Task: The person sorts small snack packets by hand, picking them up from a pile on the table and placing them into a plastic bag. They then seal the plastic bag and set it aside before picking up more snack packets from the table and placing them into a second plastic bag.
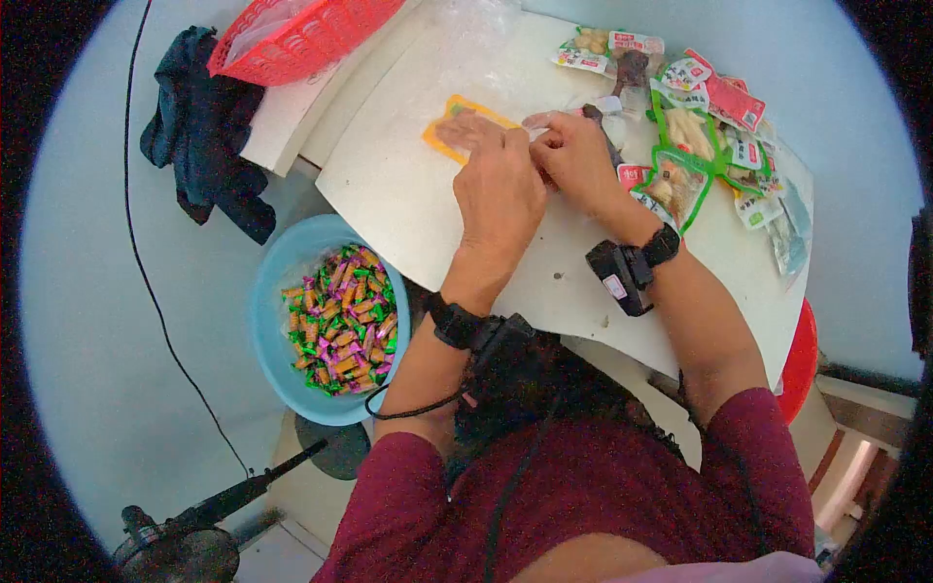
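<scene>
Both hands are over the white table, close together. My left hand (498,185) has its fingers pressed together at the right end of a yellow-edged clear packet (460,128) with something pinkish-brown inside. Beside it, my right hand (575,160) is closed, its thumb and fingers meeting near the left fingertips; what they pinch is too small to make out. Just right of my right hand lie a dark item in clear wrap (604,131) and green-edged food packets (688,134). Each wrist wears a black strap with a device.
Sealed snack packets (731,102) are piled at the table's (389,175) right. A blue basin (267,335) of wrapped sweets (342,321) stands below left. A red basket (311,44) and dark cloth (201,126) are at upper left; a red tub (800,364) is at lower right.
</scene>
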Available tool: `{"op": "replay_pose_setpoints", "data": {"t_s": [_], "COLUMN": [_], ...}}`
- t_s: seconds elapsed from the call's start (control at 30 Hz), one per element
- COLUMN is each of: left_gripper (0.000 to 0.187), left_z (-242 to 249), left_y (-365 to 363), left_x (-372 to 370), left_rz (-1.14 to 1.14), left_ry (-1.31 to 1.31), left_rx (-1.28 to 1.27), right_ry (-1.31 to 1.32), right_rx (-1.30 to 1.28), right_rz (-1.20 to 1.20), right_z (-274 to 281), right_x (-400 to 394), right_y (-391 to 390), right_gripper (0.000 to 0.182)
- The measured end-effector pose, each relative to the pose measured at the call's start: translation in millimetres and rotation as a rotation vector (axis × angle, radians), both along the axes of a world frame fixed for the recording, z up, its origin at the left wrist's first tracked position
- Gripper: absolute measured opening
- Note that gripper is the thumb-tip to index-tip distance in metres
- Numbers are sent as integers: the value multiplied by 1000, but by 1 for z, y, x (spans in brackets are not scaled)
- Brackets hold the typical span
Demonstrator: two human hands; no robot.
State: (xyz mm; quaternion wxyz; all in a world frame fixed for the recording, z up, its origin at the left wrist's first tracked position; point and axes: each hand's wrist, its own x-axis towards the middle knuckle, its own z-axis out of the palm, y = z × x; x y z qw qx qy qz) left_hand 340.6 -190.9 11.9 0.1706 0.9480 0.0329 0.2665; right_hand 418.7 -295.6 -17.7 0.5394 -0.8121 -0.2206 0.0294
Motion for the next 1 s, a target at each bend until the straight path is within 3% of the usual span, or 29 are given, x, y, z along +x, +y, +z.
{"op": "replay_pose_setpoints", "data": {"t_s": [0.07, 0.17, 0.2, 0.27, 0.33, 0.43, 0.67, 1.0], "left_gripper": [18, 17, 17, 18, 19, 21, 22, 24], "left_z": [-5, -13, -15, -22, -28, -29, -35, -39], "left_y": [-6, -13, -15, -17, -18, -17, -14, -11], "left_x": [-4, -11, -14, -18, -19, -15, -13, -12], "left_rz": [-10, -25, -19, -17, -23, -64, -62, -43], "left_ry": [-113, -277, -294, -335, -384, -455, -444, -424], "left_rx": [-20, -53, -65, -114, -188, -270, -345, -349], "right_ry": [83, -289, -296, -306, -80, -88, -240, -247], "right_rx": [28, -5, -32, -87, -65, 1, -31, 31], "right_rz": [8, 162, 149, 126, 113, 58, -34, 249], "right_z": [3, -18, -11, 10, 8, -5, -11, -14], "right_x": [-1, 13, 8, -6, -7, -2, -4, 4], "right_y": [1, 1, 1, -1, -1, 3, 10, 9], "right_gripper": [25, 22, 22, 21, 22, 23, 16, 21]}}
